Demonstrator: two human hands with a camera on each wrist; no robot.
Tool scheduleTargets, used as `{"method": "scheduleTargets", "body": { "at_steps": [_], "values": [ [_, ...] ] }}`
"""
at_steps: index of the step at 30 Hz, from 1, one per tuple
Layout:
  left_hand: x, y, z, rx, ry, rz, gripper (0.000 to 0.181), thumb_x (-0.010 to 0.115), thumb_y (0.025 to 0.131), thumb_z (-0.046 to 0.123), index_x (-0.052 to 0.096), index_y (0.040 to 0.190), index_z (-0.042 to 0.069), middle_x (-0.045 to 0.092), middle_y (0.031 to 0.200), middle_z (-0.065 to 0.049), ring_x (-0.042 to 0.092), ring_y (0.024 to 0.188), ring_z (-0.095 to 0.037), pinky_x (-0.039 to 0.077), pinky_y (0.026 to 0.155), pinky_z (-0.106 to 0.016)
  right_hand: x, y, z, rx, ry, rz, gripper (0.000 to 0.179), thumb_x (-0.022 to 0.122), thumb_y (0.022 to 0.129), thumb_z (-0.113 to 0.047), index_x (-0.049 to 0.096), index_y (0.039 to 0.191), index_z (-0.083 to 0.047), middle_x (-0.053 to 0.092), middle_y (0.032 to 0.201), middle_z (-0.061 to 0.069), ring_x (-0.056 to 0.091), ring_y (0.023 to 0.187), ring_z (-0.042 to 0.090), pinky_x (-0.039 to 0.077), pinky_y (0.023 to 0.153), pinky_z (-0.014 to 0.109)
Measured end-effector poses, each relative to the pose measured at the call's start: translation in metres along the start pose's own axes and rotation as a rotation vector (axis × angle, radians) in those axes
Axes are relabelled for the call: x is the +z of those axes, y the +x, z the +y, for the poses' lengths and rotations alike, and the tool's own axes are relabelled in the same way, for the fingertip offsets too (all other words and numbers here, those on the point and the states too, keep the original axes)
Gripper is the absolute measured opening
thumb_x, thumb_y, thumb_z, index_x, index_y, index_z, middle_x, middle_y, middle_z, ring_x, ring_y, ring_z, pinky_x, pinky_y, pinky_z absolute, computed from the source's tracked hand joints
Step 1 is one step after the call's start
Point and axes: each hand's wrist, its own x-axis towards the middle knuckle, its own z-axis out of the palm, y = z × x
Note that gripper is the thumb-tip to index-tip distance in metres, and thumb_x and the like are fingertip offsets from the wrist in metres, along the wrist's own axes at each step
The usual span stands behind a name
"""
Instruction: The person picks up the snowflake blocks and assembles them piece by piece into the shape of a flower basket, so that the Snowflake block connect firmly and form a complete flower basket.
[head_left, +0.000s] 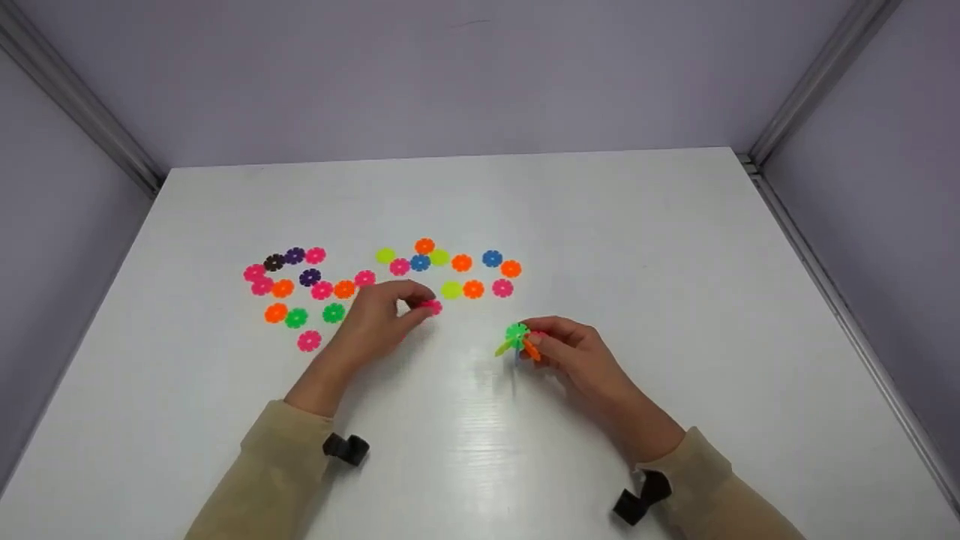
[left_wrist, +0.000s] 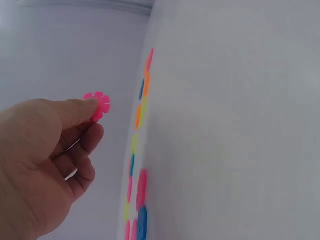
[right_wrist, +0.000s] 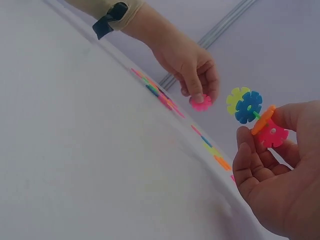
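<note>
Between thumb and fingertips, my left hand [head_left: 381, 319] pinches a pink notched snowflake disc [left_wrist: 103, 106], held up off the table. My right hand [head_left: 589, 360] grips a small cluster of interlocked snowflake discs [head_left: 517, 334] to the right of it. Green, yellow and orange discs of the cluster show in the head view. From the right wrist view, a blue disc [right_wrist: 248, 107] overlaps a yellow one [right_wrist: 233, 100], while an orange disc [right_wrist: 263, 121] and a pink disc [right_wrist: 273, 136] sit by the thumb and fingers. A gap separates the two hands.
Many loose snowflake discs lie flat on the white table [head_left: 645, 225], in a left group with a green disc [head_left: 296, 318] and a middle group with an orange disc [head_left: 462, 262]. Pale walls [head_left: 480, 82] enclose the back and sides. A black wrist device [head_left: 346, 449] is on the left sleeve.
</note>
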Motion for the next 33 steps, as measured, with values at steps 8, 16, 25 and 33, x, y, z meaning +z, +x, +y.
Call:
{"method": "scheduleTargets", "body": {
  "at_steps": [8,16,25,33],
  "values": [
    [0.047,-0.025,0.032,0.275,-0.146,0.054,0.013,0.082,0.095,0.015,0.080,0.108,0.018,0.076,0.098,0.014,0.064,0.083,-0.005,0.058,0.075,-0.029,0.000,-0.004,0.000,-0.058,-0.015,-0.072,0.032,0.066,0.106,-0.017,0.069,0.135,-0.003,0.070,0.125,0.013,0.067,0.105,0.026,0.059,0.090,0.029],
    [0.060,-0.031,0.034,0.323,-0.210,0.055,0.013,0.080,0.096,0.014,0.080,0.110,0.014,0.079,0.099,0.005,0.068,0.083,-0.007,0.062,0.076,-0.032,0.000,-0.004,0.001,-0.120,-0.055,-0.133,0.031,0.068,0.106,-0.016,0.070,0.133,-0.002,0.071,0.125,0.014,0.068,0.104,0.026,0.059,0.091,0.028],
    [0.062,-0.034,0.031,0.394,-0.232,0.031,0.014,0.081,0.095,0.009,0.081,0.110,0.012,0.080,0.100,0.009,0.071,0.085,-0.005,0.062,0.077,-0.028,-0.002,-0.006,0.001,-0.157,-0.075,-0.194,0.028,0.068,0.105,-0.014,0.073,0.131,-0.004,0.072,0.125,0.016,0.070,0.105,0.029,0.060,0.094,0.033],
    [0.064,-0.035,0.030,0.432,-0.262,0.029,0.012,0.080,0.096,0.010,0.082,0.108,0.010,0.080,0.098,0.006,0.072,0.085,-0.007,0.061,0.076,-0.027,-0.003,-0.004,0.002,-0.190,-0.049,-0.230,0.027,0.067,0.105,-0.007,0.071,0.128,0.005,0.075,0.118,0.015,0.073,0.100,0.024,0.060,0.093,0.034]
  ]
}}
